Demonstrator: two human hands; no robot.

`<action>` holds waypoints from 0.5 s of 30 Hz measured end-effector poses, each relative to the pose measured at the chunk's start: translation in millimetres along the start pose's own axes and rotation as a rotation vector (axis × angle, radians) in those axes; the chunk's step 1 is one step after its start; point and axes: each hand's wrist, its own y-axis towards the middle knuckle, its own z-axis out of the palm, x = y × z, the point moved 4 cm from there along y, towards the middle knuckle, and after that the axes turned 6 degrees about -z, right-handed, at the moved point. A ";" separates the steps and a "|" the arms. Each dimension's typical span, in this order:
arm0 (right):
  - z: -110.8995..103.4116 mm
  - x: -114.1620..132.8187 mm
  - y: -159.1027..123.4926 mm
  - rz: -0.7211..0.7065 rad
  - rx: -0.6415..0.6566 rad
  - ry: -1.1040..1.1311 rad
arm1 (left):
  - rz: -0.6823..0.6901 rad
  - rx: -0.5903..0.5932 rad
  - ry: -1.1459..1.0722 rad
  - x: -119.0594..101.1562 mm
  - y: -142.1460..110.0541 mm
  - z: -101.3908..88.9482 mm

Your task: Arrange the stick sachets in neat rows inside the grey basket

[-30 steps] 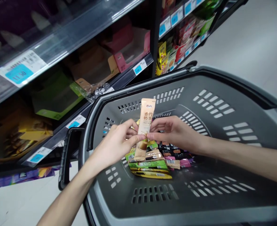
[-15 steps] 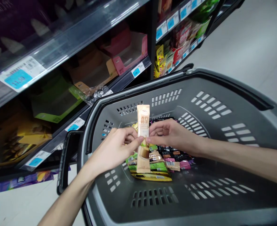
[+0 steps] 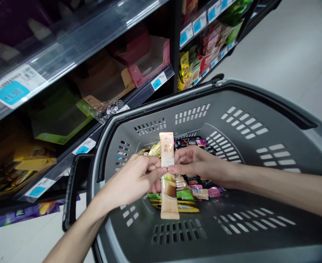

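A beige milk tea stick packet [image 3: 169, 190] is held upright above the basket, its printed front facing me. My left hand [image 3: 139, 173] pinches its left edge between thumb and fingers. From the other side, my right hand [image 3: 199, 162] grips the right edge, and the two thumbs nearly meet across the middle. Beneath my hands, in the grey shopping basket [image 3: 259, 190], lie several stick packets: green ones [image 3: 185, 195], yellow ones [image 3: 188, 209], pink ones [image 3: 214, 192] and black ones [image 3: 187, 142]. My hands hide part of this pile.
Store shelves at left hold a pink display box [image 3: 150, 65], a brown box [image 3: 106, 80], a green box [image 3: 59, 120] and yellow packets [image 3: 32, 160]. Crumpled clear plastic [image 3: 110, 109] hangs over a shelf edge by the basket. The basket's black handle [image 3: 72, 193] juts out left.
The packet and both hands have moved slightly down in view. The packet's lower end has tipped a little to the right. Both hands keep their hold.
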 end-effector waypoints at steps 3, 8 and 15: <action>0.4 -1.2 0.3 0.003 0.010 0.020 | 0.003 0.015 0.031 0.8 1.6 1.6; -0.7 -1.7 1.8 0.000 0.007 -0.010 | 0.012 0.006 0.071 2.8 2.3 1.3; -5.6 -3.9 1.5 0.006 0.047 -0.114 | 0.005 -0.060 0.077 0.4 2.7 -2.9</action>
